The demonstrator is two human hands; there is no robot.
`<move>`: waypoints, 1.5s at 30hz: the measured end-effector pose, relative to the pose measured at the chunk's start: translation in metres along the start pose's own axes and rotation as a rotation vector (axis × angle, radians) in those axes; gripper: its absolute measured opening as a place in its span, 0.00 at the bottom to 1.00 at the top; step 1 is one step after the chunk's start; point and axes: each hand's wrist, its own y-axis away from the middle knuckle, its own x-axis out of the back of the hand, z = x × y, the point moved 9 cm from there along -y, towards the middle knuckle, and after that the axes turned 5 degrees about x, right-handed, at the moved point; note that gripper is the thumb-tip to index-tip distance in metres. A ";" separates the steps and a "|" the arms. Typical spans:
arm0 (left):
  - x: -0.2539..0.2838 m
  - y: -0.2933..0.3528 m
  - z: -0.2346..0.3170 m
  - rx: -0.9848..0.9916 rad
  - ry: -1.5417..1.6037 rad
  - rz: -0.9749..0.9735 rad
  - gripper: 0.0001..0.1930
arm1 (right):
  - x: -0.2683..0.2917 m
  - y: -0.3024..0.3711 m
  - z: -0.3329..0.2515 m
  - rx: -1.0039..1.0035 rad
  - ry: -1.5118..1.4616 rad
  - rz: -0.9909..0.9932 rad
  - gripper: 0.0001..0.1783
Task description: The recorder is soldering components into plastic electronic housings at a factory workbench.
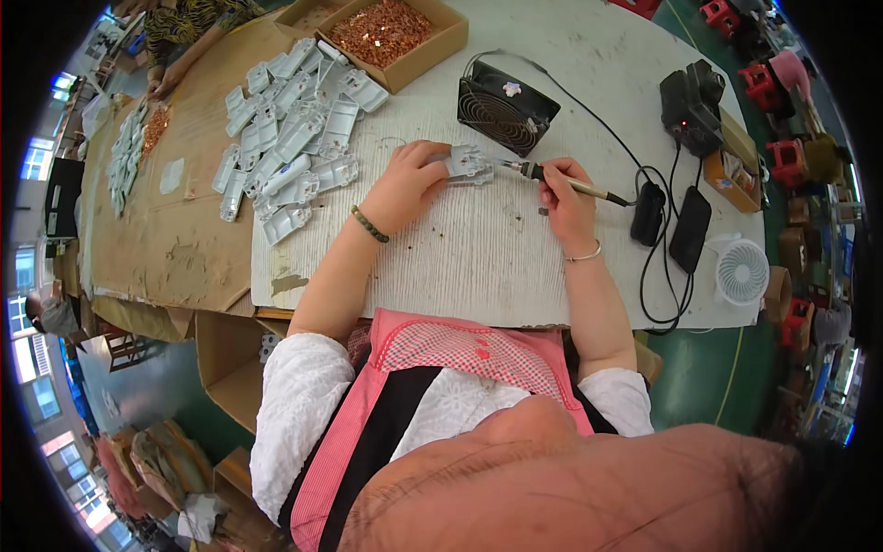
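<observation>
Pink apron (441, 368) and white sleeves fill the lower middle of the frame, and both forearms reach up from there onto the white tabletop (478, 267). Just above centre, the left hand (409, 184), with a beaded bracelet at the wrist, is closed over a small grey plastic part (467, 164) and presses it flat on the tabletop. Right of it, the right hand (566, 198) grips a soldering iron (561, 179) like a pen, its tip touching the right edge of the part. A black cord runs from the iron toward two dark boxes (671, 221) at the right. Behind the hands stands a black fan (506, 109). Toward the upper left lies a heap of grey plastic parts (290, 138), and beyond it, at the top edge, a cardboard box of copper pieces (386, 32). At the far upper left another person's hand (164, 83) rests on brown cardboard.
</observation>
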 end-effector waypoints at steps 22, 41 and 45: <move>-0.004 -0.001 0.004 -0.092 -0.001 -0.001 0.05 | 0.000 0.000 0.002 0.037 0.178 -0.025 0.07; -0.004 -0.002 0.005 -0.132 0.010 -0.011 0.07 | -0.001 -0.001 0.004 0.034 0.193 -0.041 0.07; -0.002 -0.001 0.004 -0.131 -0.021 -0.004 0.05 | 0.000 -0.001 0.006 0.028 0.186 -0.057 0.06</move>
